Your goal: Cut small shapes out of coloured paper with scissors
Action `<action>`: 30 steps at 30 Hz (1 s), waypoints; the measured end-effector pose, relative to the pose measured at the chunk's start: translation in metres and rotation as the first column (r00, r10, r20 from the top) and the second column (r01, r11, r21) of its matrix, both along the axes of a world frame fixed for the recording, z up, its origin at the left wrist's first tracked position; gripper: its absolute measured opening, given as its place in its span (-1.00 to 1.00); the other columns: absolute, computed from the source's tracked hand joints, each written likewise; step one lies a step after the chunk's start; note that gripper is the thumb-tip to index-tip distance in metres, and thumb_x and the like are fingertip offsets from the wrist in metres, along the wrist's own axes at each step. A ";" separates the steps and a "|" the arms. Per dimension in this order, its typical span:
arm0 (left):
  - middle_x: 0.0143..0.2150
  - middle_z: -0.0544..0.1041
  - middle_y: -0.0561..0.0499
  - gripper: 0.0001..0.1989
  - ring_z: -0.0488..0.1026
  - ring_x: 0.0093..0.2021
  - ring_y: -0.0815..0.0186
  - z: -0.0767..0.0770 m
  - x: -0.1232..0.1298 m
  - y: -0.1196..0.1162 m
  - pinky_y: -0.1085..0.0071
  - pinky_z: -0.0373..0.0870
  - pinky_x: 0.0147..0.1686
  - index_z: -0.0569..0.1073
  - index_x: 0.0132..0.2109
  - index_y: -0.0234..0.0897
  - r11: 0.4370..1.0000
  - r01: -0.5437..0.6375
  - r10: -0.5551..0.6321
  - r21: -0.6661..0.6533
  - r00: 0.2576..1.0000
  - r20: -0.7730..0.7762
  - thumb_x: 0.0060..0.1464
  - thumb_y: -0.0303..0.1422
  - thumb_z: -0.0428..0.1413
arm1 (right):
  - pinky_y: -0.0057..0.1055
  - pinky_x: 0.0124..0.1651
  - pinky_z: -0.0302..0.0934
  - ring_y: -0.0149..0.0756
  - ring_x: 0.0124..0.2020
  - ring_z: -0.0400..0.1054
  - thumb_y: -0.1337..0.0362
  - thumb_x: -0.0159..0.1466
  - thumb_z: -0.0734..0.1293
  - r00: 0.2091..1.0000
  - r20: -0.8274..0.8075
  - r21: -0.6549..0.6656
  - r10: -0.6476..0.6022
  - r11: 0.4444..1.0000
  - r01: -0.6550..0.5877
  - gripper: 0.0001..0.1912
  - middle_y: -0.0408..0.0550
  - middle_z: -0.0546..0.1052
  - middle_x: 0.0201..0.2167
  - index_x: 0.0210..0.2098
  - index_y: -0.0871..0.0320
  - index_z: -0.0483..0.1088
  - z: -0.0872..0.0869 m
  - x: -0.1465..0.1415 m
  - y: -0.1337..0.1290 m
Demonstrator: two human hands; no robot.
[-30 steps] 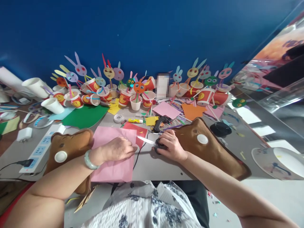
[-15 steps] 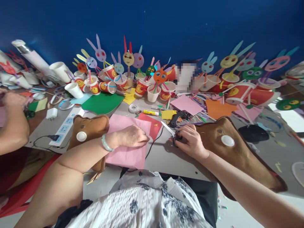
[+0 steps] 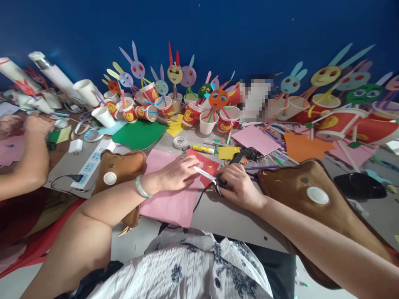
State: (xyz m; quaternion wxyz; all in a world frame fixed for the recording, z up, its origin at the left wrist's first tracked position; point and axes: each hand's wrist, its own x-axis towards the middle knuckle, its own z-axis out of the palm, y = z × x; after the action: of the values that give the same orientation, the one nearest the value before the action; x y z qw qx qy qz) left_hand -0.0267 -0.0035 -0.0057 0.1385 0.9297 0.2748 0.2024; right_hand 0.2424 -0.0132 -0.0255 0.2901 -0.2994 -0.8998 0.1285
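A pink paper sheet (image 3: 170, 199) lies on the grey table (image 3: 230, 218) in front of me. My left hand (image 3: 177, 172) presses on its upper right edge, fingers bent, a jade bangle on the wrist. My right hand (image 3: 238, 187) grips black-handled scissors (image 3: 207, 176), whose silver blades point left and meet the paper's edge right by my left fingertips. A red paper sheet (image 3: 208, 166) lies under the blades. Brown arm cushions (image 3: 118, 174) rest under both forearms.
Rows of red paper cups with paper bunny heads (image 3: 174, 74) line the blue wall. A glue stick (image 3: 202, 148), tape roll (image 3: 180, 142), black glue gun (image 3: 241, 155), green sheet (image 3: 139, 133) and power strip (image 3: 90, 164) lie nearby. Another person's arm (image 3: 28, 166) works at far left.
My view swung left and nearer. The scissors moved left to the pink paper's edge, beside my left fingers. Another person's arm came into view at left.
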 end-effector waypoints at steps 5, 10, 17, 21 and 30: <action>0.24 0.39 -0.32 -0.43 0.27 0.32 0.00 -0.010 -0.008 0.005 -0.03 0.20 0.35 0.24 0.31 -0.39 0.995 -0.091 0.089 -0.034 0.995 -0.050 0.16 -0.49 0.08 | -0.08 -0.01 0.18 -0.01 0.04 0.40 0.29 0.35 0.28 0.997 0.034 0.069 0.075 0.995 -0.077 -0.92 0.12 0.62 -0.05 -0.29 0.12 0.39 0.000 0.006 -0.005; 0.13 0.45 -0.25 -0.29 0.36 0.22 0.06 -0.014 -0.005 0.009 0.06 0.31 0.27 0.24 0.33 -0.35 0.978 -0.162 0.159 -0.129 0.987 -0.035 -0.02 -0.64 0.04 | 0.03 0.11 0.21 0.04 0.12 0.38 0.16 0.40 0.23 0.984 0.053 0.059 0.172 0.983 -0.175 -0.77 0.20 0.59 0.03 -0.35 0.11 0.36 0.001 0.010 -0.006; -0.26 0.53 -0.04 -0.64 0.47 -0.16 0.26 -0.008 -0.003 0.015 0.30 0.42 -0.05 0.49 -0.28 -0.28 0.934 -0.248 0.287 -0.255 0.950 0.127 -0.14 -0.71 -0.06 | 0.09 0.24 0.20 0.01 0.15 0.39 0.15 0.40 0.24 0.958 0.061 -0.002 0.281 0.960 -0.281 -0.76 0.21 0.58 0.06 -0.28 0.13 0.43 -0.002 0.010 -0.007; -0.45 0.42 0.03 -0.79 0.39 -0.34 0.35 -0.007 -0.008 0.020 0.39 0.34 -0.25 0.31 -0.52 -0.29 0.880 -0.180 0.339 -0.439 0.886 0.315 -0.09 -0.66 -0.05 | 0.11 0.26 0.21 0.02 0.14 0.40 0.15 0.40 0.24 0.944 0.093 0.011 0.316 0.948 -0.318 -0.74 0.21 0.59 0.03 -0.27 0.15 0.47 -0.003 0.010 -0.006; -0.56 0.30 0.04 -0.61 0.42 -0.32 0.28 0.004 -0.012 0.023 0.34 0.33 -0.25 0.22 -0.60 -0.27 0.731 -0.076 0.485 -0.678 0.757 0.438 0.16 -0.29 0.06 | 0.12 0.22 0.24 0.03 0.08 0.45 0.19 0.39 0.28 0.944 0.100 0.031 0.316 0.947 -0.320 -0.79 0.20 0.60 0.03 -0.31 0.13 0.48 -0.003 0.010 -0.005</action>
State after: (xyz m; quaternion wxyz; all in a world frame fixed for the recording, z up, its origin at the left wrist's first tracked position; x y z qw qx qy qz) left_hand -0.0389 0.0200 -0.0019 0.4810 0.6635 0.4135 0.3969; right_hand 0.2526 -0.0177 -0.0282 0.2299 -0.1492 -0.9517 0.1382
